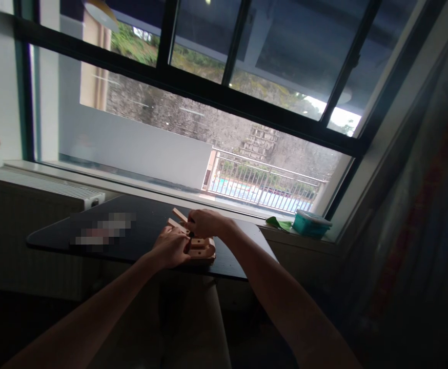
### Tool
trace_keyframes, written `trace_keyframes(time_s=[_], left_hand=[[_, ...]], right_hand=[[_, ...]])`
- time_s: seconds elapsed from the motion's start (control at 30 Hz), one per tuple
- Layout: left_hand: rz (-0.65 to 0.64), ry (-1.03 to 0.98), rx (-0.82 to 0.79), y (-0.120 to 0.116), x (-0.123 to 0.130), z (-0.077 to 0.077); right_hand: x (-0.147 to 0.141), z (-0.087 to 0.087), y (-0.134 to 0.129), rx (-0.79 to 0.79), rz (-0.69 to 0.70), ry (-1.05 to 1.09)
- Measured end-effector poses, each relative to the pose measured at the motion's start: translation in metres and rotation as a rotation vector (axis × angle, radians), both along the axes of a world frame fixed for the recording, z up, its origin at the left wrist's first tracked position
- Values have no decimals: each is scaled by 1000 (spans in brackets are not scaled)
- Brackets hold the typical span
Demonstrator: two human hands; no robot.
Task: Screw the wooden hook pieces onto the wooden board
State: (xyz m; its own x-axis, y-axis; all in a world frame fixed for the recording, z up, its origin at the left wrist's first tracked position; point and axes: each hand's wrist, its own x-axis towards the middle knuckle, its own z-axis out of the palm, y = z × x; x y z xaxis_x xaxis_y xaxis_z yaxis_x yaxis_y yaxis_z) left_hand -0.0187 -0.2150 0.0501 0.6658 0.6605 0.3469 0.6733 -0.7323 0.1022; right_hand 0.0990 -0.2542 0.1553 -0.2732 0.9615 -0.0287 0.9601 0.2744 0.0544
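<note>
A small light-wood assembly [202, 253] with dark round holes and a rounded right end rests on the dark table near its front edge. My left hand [172, 247] is closed around its left part, the thumb pressing on the near side. Two narrow wooden bars [179, 214] stick out past my fingers at the upper left. Over the top of the assembly, my right hand [205, 222] is closed, fingers pinched together. Something small and dark shows under that pinch, between both hands; what it is I cannot make out.
The black tabletop [143, 210] stands against the window sill. A blurred-out flat item [103, 230] lies on its left. A teal lidded box [311, 224] and a green leaf-like piece [279, 223] sit on the sill. A radiator [35, 187] is at left, a hanging curtain [412, 205] at right.
</note>
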Motion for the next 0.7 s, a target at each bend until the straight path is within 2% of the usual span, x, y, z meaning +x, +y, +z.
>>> trace_keyframes(time_s=[0.1,0.23,0.57,0.7], left_hand=[[-9,-10,-19,2,0,-1],[3,-15,-36,3,0,-1],[-5,-16,-4,5,1,-6],[-5,-18,-17,4,1,-6]], right_hand=[[-1,10,-4,-76,-21,20],[-1,18,-8,-36,8,-32],[1,8,-5,24,29,-94],[1,7,-8,24,-12,-82]])
